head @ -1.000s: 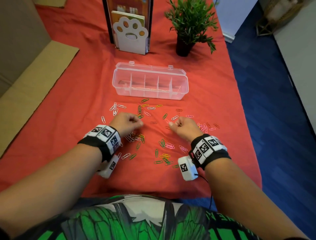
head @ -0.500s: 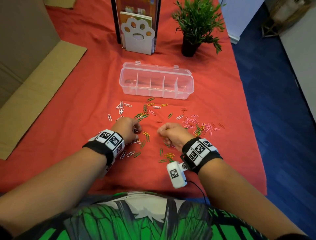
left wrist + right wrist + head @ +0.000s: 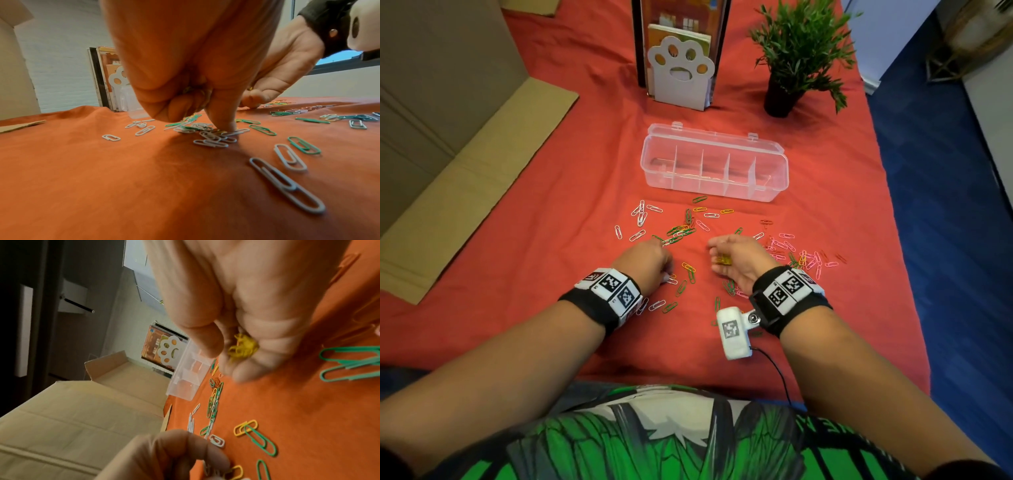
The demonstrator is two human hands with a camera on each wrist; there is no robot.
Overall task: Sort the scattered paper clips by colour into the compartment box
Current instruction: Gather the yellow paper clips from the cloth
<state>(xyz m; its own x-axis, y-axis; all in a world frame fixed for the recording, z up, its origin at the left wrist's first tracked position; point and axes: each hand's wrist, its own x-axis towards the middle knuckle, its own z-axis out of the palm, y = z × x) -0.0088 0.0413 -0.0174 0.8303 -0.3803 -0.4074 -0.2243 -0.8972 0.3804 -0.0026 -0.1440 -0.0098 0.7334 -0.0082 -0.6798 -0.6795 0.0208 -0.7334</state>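
Paper clips (image 3: pixel 688 233) in white, green, yellow, pink and red lie scattered on the red cloth in front of the clear compartment box (image 3: pixel 714 192). My left hand (image 3: pixel 654 260) is curled, with some clips tucked inside its fingers; their colour is unclear. One of its fingertips (image 3: pixel 226 128) presses down on a heap of white clips (image 3: pixel 211 139). My right hand (image 3: pixel 739 260), a little to the right, is turned palm inward. Its curled fingers (image 3: pixel 267 356) hold a bunch of yellow clips (image 3: pixel 243 348). A yellow and a green clip (image 3: pixel 255 434) lie between the hands.
Behind the box (image 3: pixel 185 379) stand a white paw-shaped holder (image 3: pixel 681 75) with books and a potted plant (image 3: pixel 794 61). Flattened cardboard (image 3: pixel 458 192) lies on the table's left side. On the right, the table edge (image 3: pixel 893 212) drops to blue floor.
Both hands drew back from the clips near the box toward me. My right hand rolled over, so the yellow clips in it now show.
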